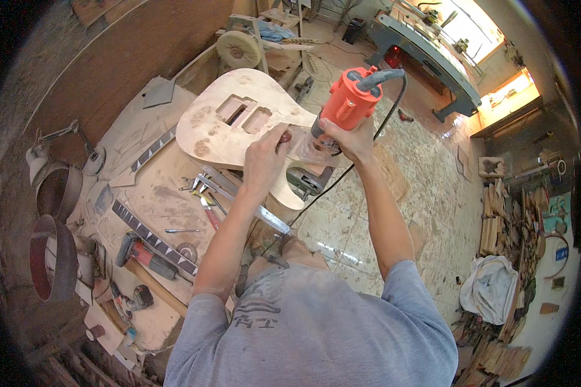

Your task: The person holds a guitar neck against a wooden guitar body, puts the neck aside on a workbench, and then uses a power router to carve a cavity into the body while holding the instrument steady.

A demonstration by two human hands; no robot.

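An unpainted electric guitar body [203,122] lies on the bench, with routed cavities in its top and dark smudges on the wood. A red and grey handheld router [352,103] stands near the neck end on a see-through base plate [308,153]. My right hand [354,140] is wrapped around the lower part of the router. Fingers of my left hand [263,164] are closed around a small dark red knob [286,136] at the base's left side. The router's bit is hidden by my hands and the base.
On the bench at left lie calipers [203,185], guitar fretboards [150,237], an angle grinder [145,257] and a cordless drill [132,298]. Sanding belts [51,258] hang at far left. The router's black cable [394,106] loops down past the bench. Wood scraps [494,219] are stacked at right.
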